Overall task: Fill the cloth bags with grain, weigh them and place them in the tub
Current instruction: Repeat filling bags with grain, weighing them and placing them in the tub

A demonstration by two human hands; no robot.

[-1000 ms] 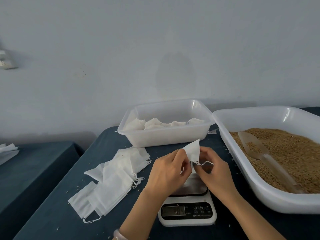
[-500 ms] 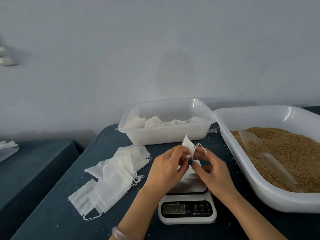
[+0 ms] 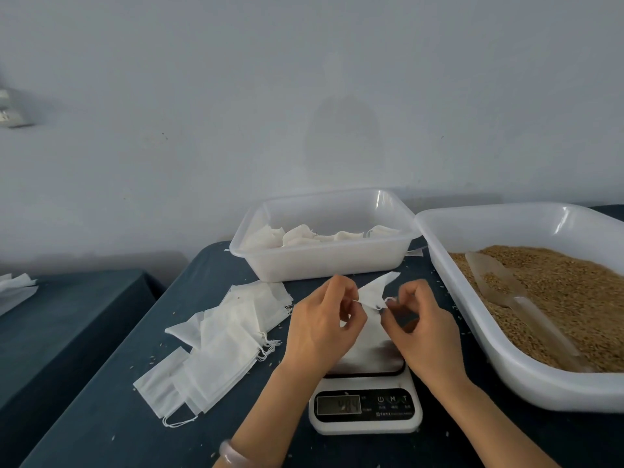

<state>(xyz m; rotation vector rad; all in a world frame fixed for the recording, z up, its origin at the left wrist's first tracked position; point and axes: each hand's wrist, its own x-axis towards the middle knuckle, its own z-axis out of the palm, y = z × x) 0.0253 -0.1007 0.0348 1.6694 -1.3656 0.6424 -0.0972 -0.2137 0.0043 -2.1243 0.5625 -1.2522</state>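
- Several filled bags (image 3: 304,235) already lie in the tub (image 3: 324,265), which stands just beyond the scale (image 3: 366,412). At least four bulges show over its wall; any others are hidden.
- One cloth bag (image 3: 374,292) is in work, held just above the scale's platform, one corner pointing up and away toward the tub.
- Left hand (image 3: 324,327): thumb and forefinger pinch the bag's left edge, the other fingers loosely curled behind.
- Right hand (image 3: 423,327): fingertips pinch the opposite edge, where a loop of drawstring shows; the remaining fingers are curled under.
- What shows of this bag is flat and thin. My judgement is that it holds no grain yet and its mouth is being parted for filling. Whether its lower part touches the platform is hidden by the hands.
- Display on the scale is dimly lit; the digits cannot be read with confidence.
- Grain (image 3: 557,288) sits in the large tray (image 3: 506,376) right of the scale. The scoop (image 3: 499,282) lies on it, with neither hand on it.
- Many empty bags (image 3: 229,336) lie fanned in a pile left of the scale, so in my estimate much of the job remains: each needs filling, weighing and placing in the tub.
- Loose kernels are scattered on the dark table cover (image 3: 101,417) around the scale.
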